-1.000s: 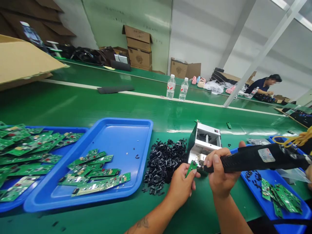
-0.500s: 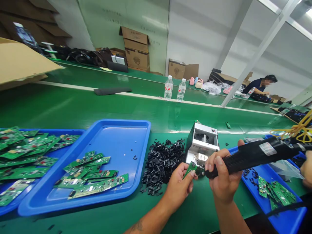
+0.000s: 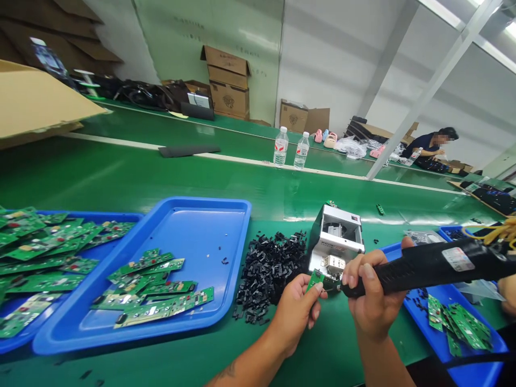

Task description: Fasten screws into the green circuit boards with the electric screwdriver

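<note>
My left hand [image 3: 297,307] pinches a small green circuit board [image 3: 315,278] in front of a silver and black machine [image 3: 337,236]. Wrapped round a black electric screwdriver [image 3: 427,269], my right hand [image 3: 373,293] holds it nearly level, its tip pointing left at the board's right end. Fingers hide part of the board and the exact contact at the tip. A heap of small black plastic parts [image 3: 270,274] lies left of the machine, beside my left hand.
A blue tray [image 3: 201,215] with several green boards stands to the left, another blue tray [image 3: 133,217] beyond it. At the right is a blue tray [image 3: 475,363] with boards. Two bottles [image 3: 281,148] stand farther back. A person [image 3: 431,146] sits at the far right.
The screwdriver's rear end has dipped slightly, and my right hand has shifted a little right. My left hand still holds the board. The view has moved slightly.
</note>
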The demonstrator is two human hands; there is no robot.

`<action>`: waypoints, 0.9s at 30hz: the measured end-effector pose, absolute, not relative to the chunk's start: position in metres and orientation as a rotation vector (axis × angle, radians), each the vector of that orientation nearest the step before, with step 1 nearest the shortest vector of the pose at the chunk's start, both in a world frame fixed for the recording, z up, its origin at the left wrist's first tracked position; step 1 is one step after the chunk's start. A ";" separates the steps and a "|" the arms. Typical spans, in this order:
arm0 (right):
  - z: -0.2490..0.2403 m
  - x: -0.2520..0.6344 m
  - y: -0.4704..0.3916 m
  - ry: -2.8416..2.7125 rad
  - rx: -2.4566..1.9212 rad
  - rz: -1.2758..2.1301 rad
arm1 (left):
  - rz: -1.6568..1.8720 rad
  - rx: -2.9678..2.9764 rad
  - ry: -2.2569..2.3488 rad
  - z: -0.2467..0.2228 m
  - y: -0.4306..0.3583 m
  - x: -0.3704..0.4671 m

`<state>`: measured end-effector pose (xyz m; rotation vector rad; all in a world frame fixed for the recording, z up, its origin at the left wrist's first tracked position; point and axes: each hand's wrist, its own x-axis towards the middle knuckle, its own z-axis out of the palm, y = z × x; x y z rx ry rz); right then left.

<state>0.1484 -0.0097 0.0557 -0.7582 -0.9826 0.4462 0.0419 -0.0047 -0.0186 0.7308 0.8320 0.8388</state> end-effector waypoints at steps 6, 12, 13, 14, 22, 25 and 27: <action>0.051 0.145 -0.009 -0.982 -0.720 0.485 | 0.854 0.691 0.810 -0.019 -0.005 0.043; 0.049 0.145 -0.008 -0.997 -0.731 0.452 | 0.847 0.699 0.801 -0.022 -0.004 0.042; 0.049 0.146 -0.008 -1.007 -0.736 0.437 | 0.846 0.702 0.803 -0.023 -0.004 0.042; 0.049 0.146 -0.008 -1.017 -0.742 0.423 | 0.845 0.704 0.806 -0.023 -0.004 0.042; 0.046 0.147 -0.007 -1.011 -0.692 0.440 | 0.827 0.695 0.826 -0.021 -0.004 0.041; 0.044 0.148 -0.006 -1.009 -0.678 0.454 | 0.827 0.709 0.835 -0.022 -0.004 0.041; 0.044 0.148 -0.006 -1.009 -0.682 0.462 | 0.826 0.718 0.840 -0.022 -0.004 0.042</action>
